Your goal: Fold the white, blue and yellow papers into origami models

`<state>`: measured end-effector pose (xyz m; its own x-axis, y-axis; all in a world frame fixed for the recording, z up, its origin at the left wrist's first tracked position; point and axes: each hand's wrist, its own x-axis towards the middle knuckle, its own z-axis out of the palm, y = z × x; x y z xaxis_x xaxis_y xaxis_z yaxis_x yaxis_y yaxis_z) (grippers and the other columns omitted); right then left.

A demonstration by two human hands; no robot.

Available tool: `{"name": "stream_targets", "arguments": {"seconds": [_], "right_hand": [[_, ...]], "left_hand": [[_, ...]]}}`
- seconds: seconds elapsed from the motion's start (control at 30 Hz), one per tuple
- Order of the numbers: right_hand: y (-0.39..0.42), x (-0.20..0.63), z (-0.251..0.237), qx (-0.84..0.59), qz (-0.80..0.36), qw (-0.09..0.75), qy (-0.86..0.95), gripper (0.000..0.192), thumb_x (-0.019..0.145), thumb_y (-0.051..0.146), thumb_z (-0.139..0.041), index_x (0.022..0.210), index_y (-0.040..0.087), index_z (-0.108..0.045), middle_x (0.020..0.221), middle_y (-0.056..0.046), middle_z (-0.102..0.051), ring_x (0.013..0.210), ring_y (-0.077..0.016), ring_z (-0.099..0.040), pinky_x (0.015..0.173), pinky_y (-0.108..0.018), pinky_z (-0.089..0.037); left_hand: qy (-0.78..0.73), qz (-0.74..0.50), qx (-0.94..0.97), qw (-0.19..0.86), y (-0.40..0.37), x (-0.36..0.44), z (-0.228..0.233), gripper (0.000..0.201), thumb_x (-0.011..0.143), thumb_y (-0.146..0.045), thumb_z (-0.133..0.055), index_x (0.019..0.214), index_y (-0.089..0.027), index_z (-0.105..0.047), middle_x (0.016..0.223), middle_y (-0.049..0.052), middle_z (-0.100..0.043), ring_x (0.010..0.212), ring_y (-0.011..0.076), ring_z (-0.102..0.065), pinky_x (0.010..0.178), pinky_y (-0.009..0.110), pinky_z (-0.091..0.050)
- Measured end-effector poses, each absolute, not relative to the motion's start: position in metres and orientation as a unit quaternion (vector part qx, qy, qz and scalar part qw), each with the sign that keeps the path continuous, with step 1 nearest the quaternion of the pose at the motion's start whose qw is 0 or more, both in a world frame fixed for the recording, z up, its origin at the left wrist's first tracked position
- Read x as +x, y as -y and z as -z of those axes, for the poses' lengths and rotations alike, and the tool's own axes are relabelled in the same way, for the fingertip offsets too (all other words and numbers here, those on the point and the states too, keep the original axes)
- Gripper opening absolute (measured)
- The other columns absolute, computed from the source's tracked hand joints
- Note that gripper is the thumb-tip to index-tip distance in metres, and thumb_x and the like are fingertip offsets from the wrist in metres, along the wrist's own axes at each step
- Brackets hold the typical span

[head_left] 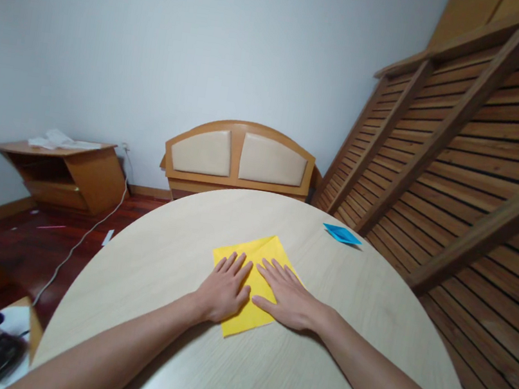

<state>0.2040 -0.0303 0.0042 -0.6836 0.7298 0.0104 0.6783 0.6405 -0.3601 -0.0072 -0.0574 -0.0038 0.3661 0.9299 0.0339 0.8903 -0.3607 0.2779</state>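
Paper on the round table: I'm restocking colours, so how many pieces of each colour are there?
Yellow paper, flat under the left hand and right hand: 1
Blue paper, folded, near the table's far edge: 1
Total: 2

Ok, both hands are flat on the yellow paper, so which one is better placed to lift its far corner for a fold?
Right, probably. The right hand lies with its fingers just below the far corner of the yellow paper. The left hand sits nearer the paper's left corner and can pin the sheet.
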Motion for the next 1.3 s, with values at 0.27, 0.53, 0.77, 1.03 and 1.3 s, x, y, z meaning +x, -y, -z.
{"name": "stream_targets", "arguments": {"seconds": [0.27, 0.53, 0.77, 1.03, 1.3], "right_hand": [[-0.050, 0.260, -0.008, -0.601, -0.053, 0.011, 0.797, 0.068, 0.098, 0.060, -0.032, 0.152, 0.019, -0.036, 0.161, -0.012, -0.027, 0.148, -0.0340, -0.020, 0.118, -0.054, -0.016], [-0.104, 0.326, -0.015, -0.708, 0.130, 0.079, 0.690, 0.040, 0.096, 0.028, -0.041, 0.119, 0.011, -0.068, 0.141, -0.018, -0.053, 0.124, -0.0363, -0.045, 0.098, -0.046, -0.037], [-0.108, 0.312, -0.026, -0.704, 0.113, 0.097, 0.694, 0.038, 0.092, 0.015, -0.042, 0.115, 0.006, -0.070, 0.124, -0.023, -0.065, 0.119, -0.0352, -0.048, 0.095, -0.047, -0.037], [-0.029, 0.217, -0.070, -0.459, 0.099, 0.280, 0.838, 0.024, 0.093, 0.017, -0.051, 0.104, 0.021, -0.073, 0.111, -0.006, -0.074, 0.104, -0.0238, -0.064, 0.089, -0.038, -0.041], [0.059, 0.169, -0.052, -0.282, 0.073, 0.339, 0.894, 0.019, 0.090, 0.009, -0.057, 0.099, 0.022, -0.067, 0.108, -0.004, -0.075, 0.095, -0.0208, -0.067, 0.084, -0.036, -0.039]], "left_hand": [[-0.547, -0.112, 0.820, 0.127, 0.059, -0.009, 0.001, 0.061, 0.096, -0.054, -0.040, 0.152, -0.030, -0.036, 0.163, 0.010, -0.017, 0.149, 0.0409, -0.006, 0.117, 0.061, -0.012], [-0.547, -0.119, 0.819, 0.127, 0.058, -0.011, -0.003, 0.063, 0.093, -0.051, -0.044, 0.150, -0.026, -0.039, 0.162, 0.012, -0.022, 0.149, 0.0415, -0.010, 0.117, 0.060, -0.015], [-0.534, -0.216, 0.804, 0.145, 0.056, -0.015, -0.004, 0.057, 0.093, -0.048, -0.047, 0.141, -0.016, -0.051, 0.155, 0.015, -0.037, 0.147, 0.0373, -0.024, 0.119, 0.056, -0.019], [-0.481, -0.503, 0.612, 0.376, 0.056, -0.008, -0.007, 0.051, 0.090, -0.047, -0.060, 0.132, -0.019, -0.051, 0.131, 0.018, -0.060, 0.118, 0.0288, -0.060, 0.105, 0.050, -0.043], [-0.425, -0.560, 0.500, 0.506, 0.074, -0.002, -0.023, 0.058, 0.082, -0.051, -0.070, 0.127, -0.018, -0.055, 0.121, 0.015, -0.066, 0.103, 0.0266, -0.067, 0.081, 0.039, -0.057]]}}
